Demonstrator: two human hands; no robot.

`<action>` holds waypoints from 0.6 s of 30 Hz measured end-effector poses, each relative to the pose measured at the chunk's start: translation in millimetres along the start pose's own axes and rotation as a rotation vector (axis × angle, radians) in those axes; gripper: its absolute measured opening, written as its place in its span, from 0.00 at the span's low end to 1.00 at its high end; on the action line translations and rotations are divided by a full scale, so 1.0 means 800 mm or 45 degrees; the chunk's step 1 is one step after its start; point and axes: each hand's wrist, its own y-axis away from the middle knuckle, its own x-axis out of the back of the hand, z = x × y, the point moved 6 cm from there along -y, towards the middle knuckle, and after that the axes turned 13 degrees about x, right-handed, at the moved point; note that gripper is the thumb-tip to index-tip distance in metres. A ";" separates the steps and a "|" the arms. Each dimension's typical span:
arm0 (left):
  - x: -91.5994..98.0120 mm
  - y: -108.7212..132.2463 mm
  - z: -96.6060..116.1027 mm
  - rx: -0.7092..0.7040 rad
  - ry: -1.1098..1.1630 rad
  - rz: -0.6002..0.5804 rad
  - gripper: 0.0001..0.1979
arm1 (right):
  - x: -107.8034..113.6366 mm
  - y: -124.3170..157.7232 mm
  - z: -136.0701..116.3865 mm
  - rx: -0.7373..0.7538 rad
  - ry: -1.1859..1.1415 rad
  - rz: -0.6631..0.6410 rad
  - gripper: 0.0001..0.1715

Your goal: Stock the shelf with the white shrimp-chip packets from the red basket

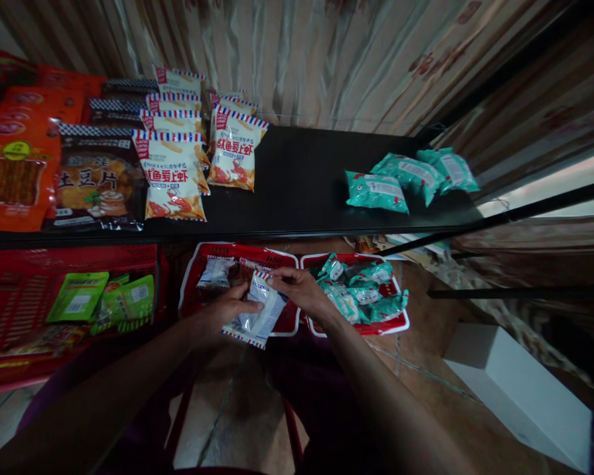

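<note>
Snack packet [258, 315]: held over the red basket [194, 298], below the black shelf [301, 185].
Grip: left hand [222, 318] and right hand [299, 289] both clamped on its edges.
Handling: probably light, crinkly, slippery; best pinched at sealed ends.

held snack packet [257, 315] silver-white, red-and-blue striped edges | shelf [307, 191] black | pouches [376, 191] teal, white labels | potato-chip bag [96, 178] black, checkered top | baskets [191, 293] red, white rims | curtain [327, 59] beige stripes, brown blotches | box [519, 389] white
</note>
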 end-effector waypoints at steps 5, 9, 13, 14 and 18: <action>0.002 0.000 -0.005 0.051 -0.002 -0.020 0.22 | -0.003 -0.006 -0.013 0.071 -0.019 0.082 0.10; 0.006 0.001 -0.010 0.081 0.016 -0.009 0.25 | -0.004 -0.013 -0.021 0.215 0.153 0.108 0.08; 0.011 0.003 -0.004 0.006 -0.028 0.074 0.23 | -0.007 -0.019 -0.029 0.326 0.279 0.107 0.07; 0.013 0.003 -0.002 -0.016 -0.029 0.092 0.22 | -0.009 -0.021 -0.030 0.333 0.279 0.104 0.07; 0.014 0.002 0.003 -0.036 -0.004 0.101 0.21 | -0.015 -0.024 -0.030 0.285 0.198 0.087 0.08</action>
